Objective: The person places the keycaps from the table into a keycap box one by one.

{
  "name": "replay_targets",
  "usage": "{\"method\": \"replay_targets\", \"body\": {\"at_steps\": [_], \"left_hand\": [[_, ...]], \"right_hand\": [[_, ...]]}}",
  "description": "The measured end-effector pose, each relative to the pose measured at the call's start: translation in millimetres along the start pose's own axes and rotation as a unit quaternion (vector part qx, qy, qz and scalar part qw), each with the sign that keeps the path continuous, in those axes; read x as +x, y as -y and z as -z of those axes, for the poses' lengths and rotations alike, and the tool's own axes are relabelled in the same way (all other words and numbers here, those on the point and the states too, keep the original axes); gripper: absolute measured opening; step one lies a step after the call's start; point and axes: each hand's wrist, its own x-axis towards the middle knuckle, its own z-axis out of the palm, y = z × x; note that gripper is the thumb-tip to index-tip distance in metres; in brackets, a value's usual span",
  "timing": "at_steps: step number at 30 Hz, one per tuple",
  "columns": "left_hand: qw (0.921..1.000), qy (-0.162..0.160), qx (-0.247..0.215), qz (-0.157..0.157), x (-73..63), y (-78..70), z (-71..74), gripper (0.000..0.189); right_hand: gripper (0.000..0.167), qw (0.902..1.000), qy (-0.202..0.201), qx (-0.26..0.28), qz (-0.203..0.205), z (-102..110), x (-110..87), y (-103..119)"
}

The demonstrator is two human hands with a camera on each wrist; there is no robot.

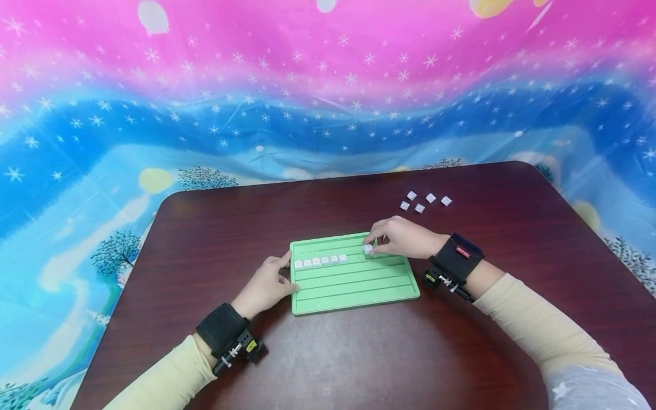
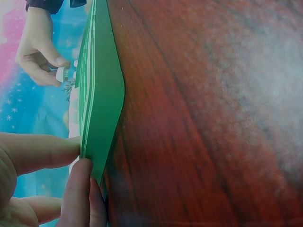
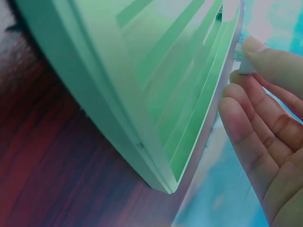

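A green ridged tray (image 1: 353, 290) lies on the table. My left hand (image 1: 266, 285) holds its left edge, thumb and fingers against the rim in the left wrist view. Several small white blocks (image 1: 325, 261) with faint marks stand in a row in an upper groove, from the left end. Over the tray's upper right part, my right hand (image 1: 402, 238) pinches one more white block (image 1: 367, 249) between thumb and fingers. In the right wrist view this block (image 3: 246, 65) appears raised above the tray's far side. The marks are too small to read.
Several loose white blocks (image 1: 419, 208) lie on the dark wooden table (image 1: 359, 364) beyond the tray, at the back right. A patterned pink and blue cloth (image 1: 318, 102) hangs behind the table. Each wrist wears a black band with a camera mount.
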Motion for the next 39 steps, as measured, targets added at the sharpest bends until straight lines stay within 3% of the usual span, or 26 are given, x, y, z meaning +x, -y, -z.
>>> {"method": "replay_targets", "body": {"at_steps": [39], "left_hand": [[1.0,-0.001,0.0,0.007,-0.2,-0.1,0.2,0.083]], "right_hand": [[0.019,0.9989,0.025,-0.035,-0.018,-19.9,25.4,18.9]]}}
